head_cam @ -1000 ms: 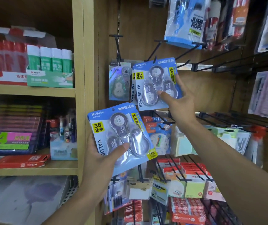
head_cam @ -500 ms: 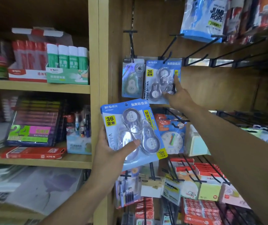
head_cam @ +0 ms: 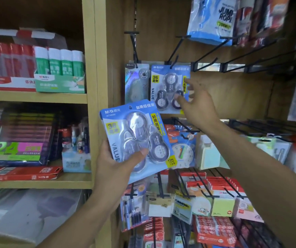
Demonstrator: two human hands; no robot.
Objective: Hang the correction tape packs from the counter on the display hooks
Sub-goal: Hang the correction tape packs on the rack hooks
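"VALUE", "36" on hung pack (head_cam: 168, 86)

Centre: a tape pack (head_cam: 168, 86) hangs on a hook (head_cam: 173, 62), right of a single-tape pack (head_cam: 136, 83). Lower centre: a second pack (head_cam: 136, 136) in the left hand (head_cam: 115, 169). Shelves (head_cam: 36, 96) occupy the left.

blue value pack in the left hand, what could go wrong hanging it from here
The left hand grips the held pack by its bottom corner only, so it may tilt or slip. Its hang hole could miss the hook, which already carries the hung pack. The right hand, close by, might knock that one.
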